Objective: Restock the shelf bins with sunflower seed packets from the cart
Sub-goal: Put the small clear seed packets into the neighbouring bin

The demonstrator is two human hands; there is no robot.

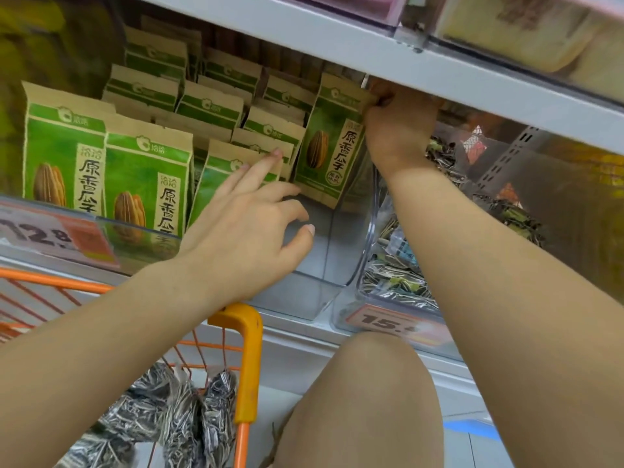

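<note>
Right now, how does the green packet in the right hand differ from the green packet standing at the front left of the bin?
The held packet is tilted and off the bin floor, pinched at its top corner by the right hand. The front-left packet stands upright behind the bin's front wall, untouched. The held one shows its whole face; the front-left one's foot is hidden. Both share the green design with a seed picture.

Orange price tags (67,236) on bin fronts, pale boxed goods (526,28) above, a bare knee (368,393) below.

Green-and-kraft sunflower seed packet (332,140), upright and slightly tilted, at the right end of a clear shelf bin (314,295); black-and-white striped packets (175,417) lie in the orange cart (243,366), near left.
</note>
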